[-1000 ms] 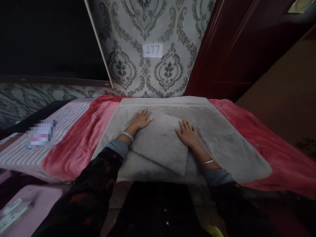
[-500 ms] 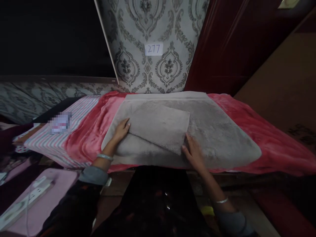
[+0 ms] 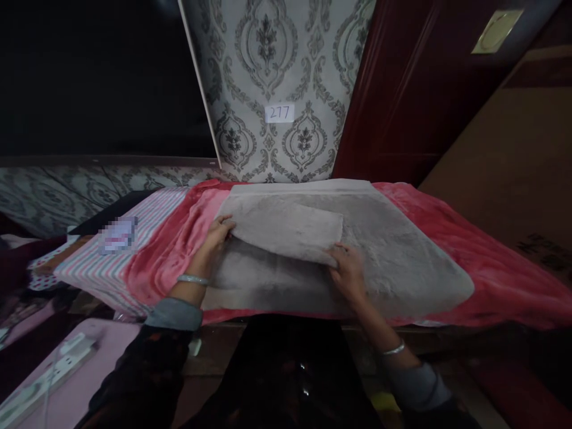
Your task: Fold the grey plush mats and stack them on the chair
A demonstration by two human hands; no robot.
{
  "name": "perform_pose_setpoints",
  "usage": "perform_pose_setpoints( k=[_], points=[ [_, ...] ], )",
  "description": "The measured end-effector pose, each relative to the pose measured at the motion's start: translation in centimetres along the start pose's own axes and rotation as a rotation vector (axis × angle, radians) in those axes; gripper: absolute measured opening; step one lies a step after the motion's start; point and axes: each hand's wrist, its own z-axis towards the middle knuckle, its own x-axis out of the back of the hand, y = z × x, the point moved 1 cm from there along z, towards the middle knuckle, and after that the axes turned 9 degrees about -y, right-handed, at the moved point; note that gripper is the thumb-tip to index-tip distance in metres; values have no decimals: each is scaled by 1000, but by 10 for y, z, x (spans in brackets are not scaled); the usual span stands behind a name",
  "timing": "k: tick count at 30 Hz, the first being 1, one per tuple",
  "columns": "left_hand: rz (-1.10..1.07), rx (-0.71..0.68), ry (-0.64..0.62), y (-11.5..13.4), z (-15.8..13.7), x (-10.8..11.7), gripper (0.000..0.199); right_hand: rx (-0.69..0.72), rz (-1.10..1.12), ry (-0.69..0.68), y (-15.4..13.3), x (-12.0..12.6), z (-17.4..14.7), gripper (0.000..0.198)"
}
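Note:
A smaller grey plush cloth [image 3: 286,229] lies slanted over a larger grey plush mat [image 3: 402,262]. Its near edge is raised off the mat, with a shadow underneath. My left hand [image 3: 218,232] pinches the cloth's left corner, thumb and fingers closed on it. At the near right corner, my right hand [image 3: 348,268] grips the same cloth, its fingers slightly blurred. Each wrist wears a silvery bangle.
Under the mat spreads a red-pink plush blanket [image 3: 438,220], with a striped cloth [image 3: 98,268] at left. A dark TV screen [image 3: 98,77] stands behind. A power strip [image 3: 49,375] rests on a pink stool [image 3: 111,339]. A large cardboard box [image 3: 513,167] is at right.
The cloth's near edge has been lifted off the mat, and my right hand has taken hold of its corner. The whole view has shifted slightly, with the scene lower in frame.

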Motion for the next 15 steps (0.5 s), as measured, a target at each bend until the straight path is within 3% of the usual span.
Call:
perform_pose_setpoints(
  k=[4,9,11,15],
  points=[
    [-97,-149,61,16,7,4,54,73,43,56,-6,17,13,35],
    [-188,70,155,-22,-19,14,34,300,195,-295,-15,6,-13,29],
    [-332,87,106,-35,-35,15,28,256,305,-330,-8,9,-12,35],
    [-522,151,-63,-40,-66,3,19,13,422,-161,29,19,26,45]
  ],
)
